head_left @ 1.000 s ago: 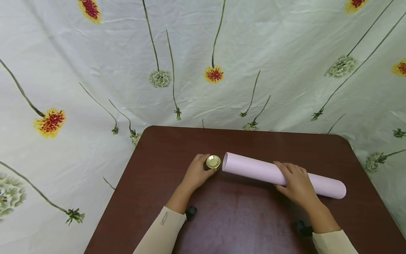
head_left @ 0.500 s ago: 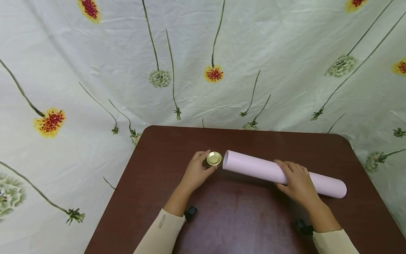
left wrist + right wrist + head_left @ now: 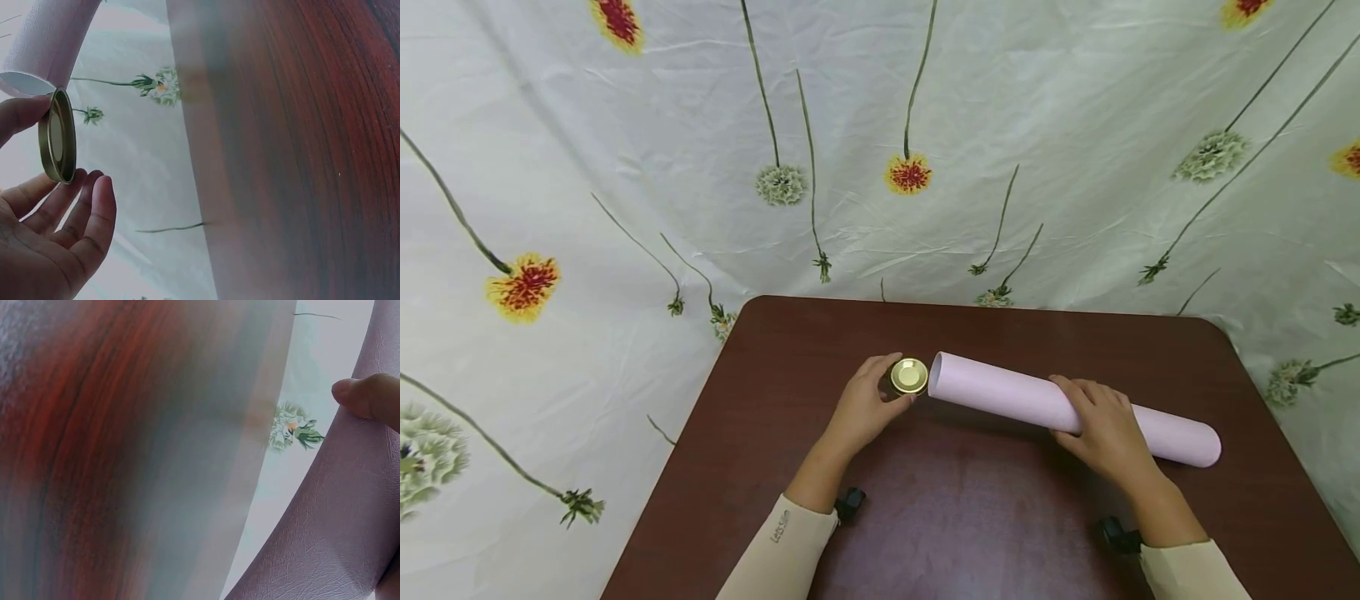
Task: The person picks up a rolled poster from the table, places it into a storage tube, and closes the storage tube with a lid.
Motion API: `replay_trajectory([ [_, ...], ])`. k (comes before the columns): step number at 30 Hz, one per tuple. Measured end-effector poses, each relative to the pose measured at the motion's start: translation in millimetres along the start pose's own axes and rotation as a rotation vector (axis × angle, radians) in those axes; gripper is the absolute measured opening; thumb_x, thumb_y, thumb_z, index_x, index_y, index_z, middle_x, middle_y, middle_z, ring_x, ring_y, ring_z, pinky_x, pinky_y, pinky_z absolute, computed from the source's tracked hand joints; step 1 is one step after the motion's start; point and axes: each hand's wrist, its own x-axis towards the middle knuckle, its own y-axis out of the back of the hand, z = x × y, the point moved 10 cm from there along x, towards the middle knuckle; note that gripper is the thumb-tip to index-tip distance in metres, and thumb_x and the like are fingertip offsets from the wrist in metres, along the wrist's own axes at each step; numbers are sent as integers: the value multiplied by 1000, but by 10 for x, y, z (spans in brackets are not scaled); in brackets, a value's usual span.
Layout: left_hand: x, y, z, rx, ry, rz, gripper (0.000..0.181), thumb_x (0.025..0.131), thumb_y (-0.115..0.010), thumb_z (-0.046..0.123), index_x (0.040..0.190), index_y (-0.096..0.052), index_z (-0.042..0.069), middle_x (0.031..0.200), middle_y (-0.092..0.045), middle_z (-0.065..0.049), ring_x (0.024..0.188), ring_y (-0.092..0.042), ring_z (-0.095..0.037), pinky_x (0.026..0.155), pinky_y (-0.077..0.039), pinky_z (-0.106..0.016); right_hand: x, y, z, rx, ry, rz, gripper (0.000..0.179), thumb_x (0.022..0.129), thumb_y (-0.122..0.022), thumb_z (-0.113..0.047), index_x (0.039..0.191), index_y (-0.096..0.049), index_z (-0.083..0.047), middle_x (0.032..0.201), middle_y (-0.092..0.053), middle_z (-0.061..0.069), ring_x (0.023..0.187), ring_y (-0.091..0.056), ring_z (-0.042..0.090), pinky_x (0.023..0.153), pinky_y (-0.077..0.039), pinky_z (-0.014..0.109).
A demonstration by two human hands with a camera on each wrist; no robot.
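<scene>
My left hand (image 3: 859, 410) pinches a round gold lid (image 3: 909, 376) between the thumb and fingertips. In the left wrist view the lid (image 3: 57, 136) appears nearly edge-on, with a raised rim. Close on its right in the head view is the open left end of a long pale pink tube (image 3: 1000, 390). Whether lid and tube rim touch, I cannot tell. My right hand (image 3: 1101, 429) grips the tube right of its middle, fingers over the far side and thumb at the near side. The right wrist view shows the thumb (image 3: 369, 397) against the tube's textured wall (image 3: 337, 506).
Beneath both hands is a dark reddish-brown table (image 3: 970, 517) with rounded far corners. A pale cloth with printed flowers (image 3: 850, 125) hangs behind and around it. Each wrist wears a small black device.
The left hand has moved slightly up and right with the lid, bringing it nearer the tube's end. The lid's round face shows more fully. The tube's left end has risen slightly.
</scene>
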Motion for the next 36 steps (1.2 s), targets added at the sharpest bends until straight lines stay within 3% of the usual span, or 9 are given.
replay_trajectory([
  [9,-2,38,42,-48,-36,-1,68,84,-83,23,145,-54,14,137,-60,-6,104,-65,-22,85,-59,-41,5,28,2,3,1,8,86,64,-93,-12,140,-52,-15,115,-64,17,110,-59,44,93,-40,62],
  [15,7,55,84,-89,-53,-3,65,85,-82,24,143,-56,16,134,-60,-4,100,-65,-18,85,-59,-34,5,45,9,6,1,18,87,63,-93,-12,140,-52,-15,115,-64,17,109,-60,44,93,-40,63],
  [27,15,53,82,-199,-28,-25,64,82,-85,27,140,-58,23,129,-61,1,107,-66,-23,83,-57,-30,-13,-1,11,11,-1,11,87,64,-93,-12,140,-52,-16,115,-65,16,109,-61,43,93,-40,62],
  [33,19,10,85,-298,-2,-77,58,82,-86,29,135,-61,27,132,-59,2,90,-70,-24,77,-59,-32,-16,-20,-26,16,10,9,86,64,-93,-12,140,-53,-16,114,-65,15,109,-61,43,94,-40,62],
  [36,22,-3,86,-343,3,-92,56,82,-85,26,133,-62,25,133,-57,0,98,-71,-23,80,-60,-32,-11,-17,-46,18,13,15,86,63,-92,-12,139,-53,-15,114,-65,15,109,-61,43,94,-40,62],
])
